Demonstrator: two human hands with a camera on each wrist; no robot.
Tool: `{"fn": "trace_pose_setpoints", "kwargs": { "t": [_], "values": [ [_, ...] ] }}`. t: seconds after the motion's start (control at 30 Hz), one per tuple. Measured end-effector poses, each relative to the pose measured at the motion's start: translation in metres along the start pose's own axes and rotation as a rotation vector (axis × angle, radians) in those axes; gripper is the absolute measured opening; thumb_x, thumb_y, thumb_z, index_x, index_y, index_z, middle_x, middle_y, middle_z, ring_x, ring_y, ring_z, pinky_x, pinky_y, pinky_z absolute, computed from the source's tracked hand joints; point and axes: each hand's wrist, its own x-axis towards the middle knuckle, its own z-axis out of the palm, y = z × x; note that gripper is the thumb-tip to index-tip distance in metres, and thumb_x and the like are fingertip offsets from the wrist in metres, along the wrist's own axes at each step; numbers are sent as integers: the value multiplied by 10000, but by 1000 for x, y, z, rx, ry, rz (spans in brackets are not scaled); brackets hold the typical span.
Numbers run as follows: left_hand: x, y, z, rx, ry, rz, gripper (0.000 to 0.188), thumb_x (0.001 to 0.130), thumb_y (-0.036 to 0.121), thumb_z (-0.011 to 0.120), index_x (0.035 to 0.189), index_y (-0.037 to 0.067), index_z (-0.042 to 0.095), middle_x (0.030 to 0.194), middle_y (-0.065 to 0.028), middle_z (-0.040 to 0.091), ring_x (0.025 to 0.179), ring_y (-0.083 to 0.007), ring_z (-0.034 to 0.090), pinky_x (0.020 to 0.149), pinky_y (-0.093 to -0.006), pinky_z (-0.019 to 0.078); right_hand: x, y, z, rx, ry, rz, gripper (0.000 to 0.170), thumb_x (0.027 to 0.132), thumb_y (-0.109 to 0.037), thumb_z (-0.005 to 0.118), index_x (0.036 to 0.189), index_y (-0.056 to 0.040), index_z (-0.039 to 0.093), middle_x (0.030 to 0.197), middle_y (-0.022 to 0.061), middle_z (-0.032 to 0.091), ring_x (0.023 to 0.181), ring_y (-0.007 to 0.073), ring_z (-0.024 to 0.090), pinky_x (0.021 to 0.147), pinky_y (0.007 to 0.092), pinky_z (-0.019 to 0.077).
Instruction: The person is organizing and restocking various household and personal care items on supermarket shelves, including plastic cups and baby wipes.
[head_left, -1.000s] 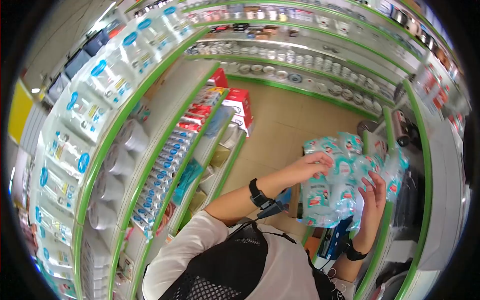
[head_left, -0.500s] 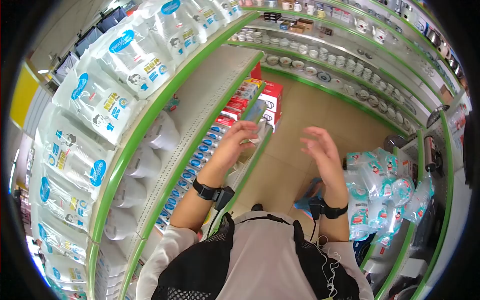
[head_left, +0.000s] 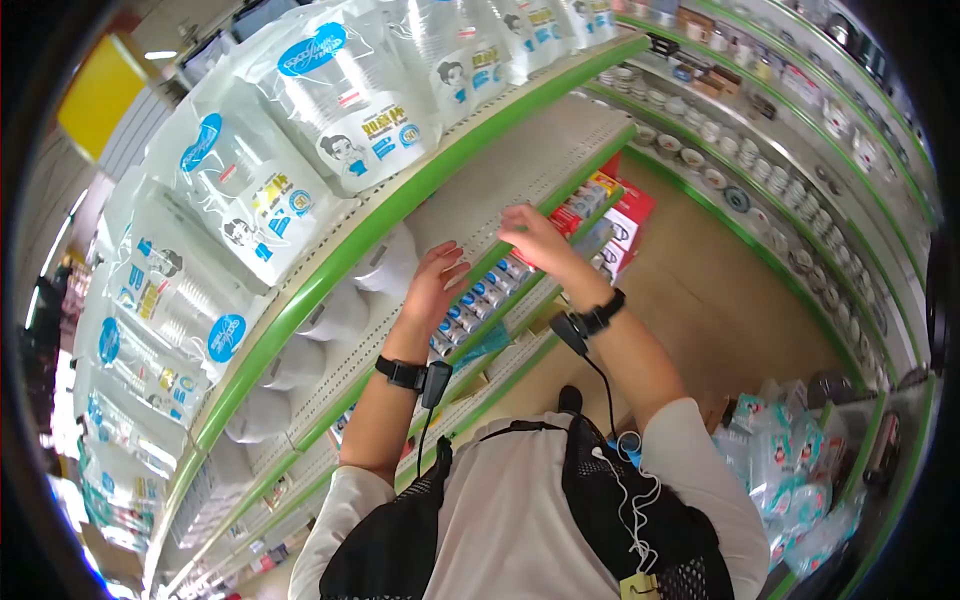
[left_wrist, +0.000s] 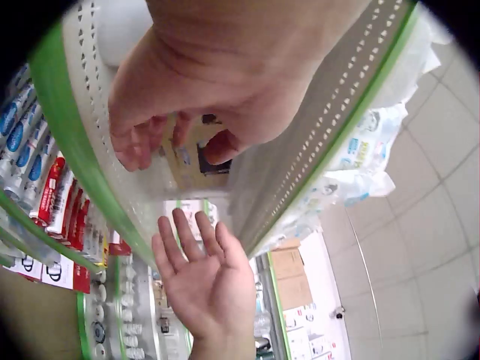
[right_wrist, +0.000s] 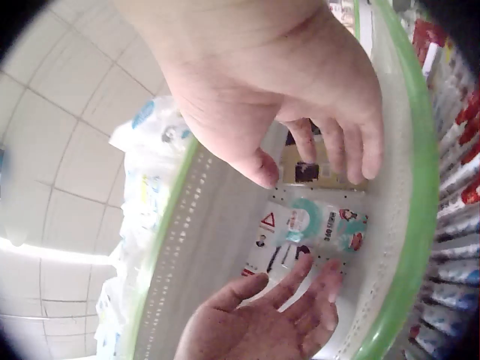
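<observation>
Side by side over a perforated shelf board (head_left: pixel 500 180), my left hand (head_left: pixel 435 288) and right hand (head_left: pixel 545 245) are apart and empty, fingers loosely bent. In the left wrist view the left hand (left_wrist: pixel 217 82) arches close by, with the right hand (left_wrist: pixel 208 289) beyond it, palm showing. The right wrist view has the right hand (right_wrist: pixel 292 97) near and the left hand (right_wrist: pixel 270 322) below. Between them in that view lies a clear packet with teal print (right_wrist: pixel 326 225). Bagged plastic cups (head_left: pixel 370 110) stand on the shelf above.
White round containers (head_left: pixel 335 315) stand on the level below the bags. Blue-and-white tubes (head_left: pixel 490 290) and red-and-white boxes (head_left: pixel 628 225) are lower down. Teal-printed packs (head_left: pixel 785 460) are heaped at the right; shelves of bowls (head_left: pixel 750 155) run along the back.
Both hands have left the teal-printed packs at the right and moved left to the shelf. The view has turned left, so the bagged cups look larger and the packs sit lower right.
</observation>
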Motion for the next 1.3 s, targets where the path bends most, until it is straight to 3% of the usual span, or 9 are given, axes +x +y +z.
{"fn": "trace_pose_setpoints", "kwargs": {
  "t": [0.2,0.27,0.3,0.37,0.4,0.53,0.8,1.07,1.3],
  "values": [
    [9,3,-2,-76,141,-88,621,970,233,596,1535,101,375,1458,-94,499,1262,-264,539,1057,-445,445,135,7,40,-188,-23,-76,598,917,-323,732,1367,8,519,1326,175,603,1210,255,580,1003,397,483],
    [4,3,-2,-74,180,-86,633,967,241,602,1541,109,368,1458,-94,496,1263,-266,537,1060,-449,442,188,32,58,-219,-70,-267,700,865,-354,772,1391,9,488,1348,218,589,1193,335,607,1008,411,486],
    [0,2,-3,-75,196,-100,646,965,249,607,1547,117,362,1458,-93,493,1264,-268,535,1063,-453,439,177,-14,52,-226,-211,-286,774,861,-394,779,1456,-36,435,1456,166,525,1219,326,580,1018,413,483],
    [-7,-3,-6,-87,210,-124,673,959,266,615,1563,139,348,1481,-88,467,1280,-271,519,1078,-460,426,243,65,89,-296,166,-704,758,859,-399,782,1455,-85,436,1431,110,536,1182,276,579,949,457,513],
    [-12,-5,-7,-94,239,-108,673,959,266,615,1563,139,348,1481,-88,467,1280,-271,519,1078,-460,426,245,56,108,-281,137,-715,758,859,-399,782,1455,-85,436,1431,110,536,1182,276,579,949,457,513],
    [-22,-7,-13,-128,208,-136,702,958,279,614,1581,148,319,1535,-84,396,1306,-264,494,1102,-470,405,233,72,82,-118,2,-589,757,858,-398,785,1454,-93,432,1423,107,538,1177,271,578,940,467,512],
    [-22,-7,-48,-66,93,-175,660,977,293,595,1570,150,341,1475,-65,430,1258,-214,529,1041,-407,434,220,33,131,92,-83,-271,755,857,-394,791,1453,-109,425,1406,101,542,1169,263,577,923,487,511],
    [-25,-1,-72,59,-43,-189,577,976,261,593,1510,133,418,1271,-38,528,1221,-179,535,970,-371,455,183,-8,106,272,44,58,753,857,-391,797,1451,-125,418,1389,95,547,1160,254,576,906,508,510],
    [-14,1,-55,262,-178,-4,594,960,270,578,1506,106,407,1504,-108,440,1301,-212,483,1027,-371,442,98,6,11,502,362,231,799,832,-398,843,1447,-182,381,1350,83,547,1129,257,579,873,534,506]
  ]
}}
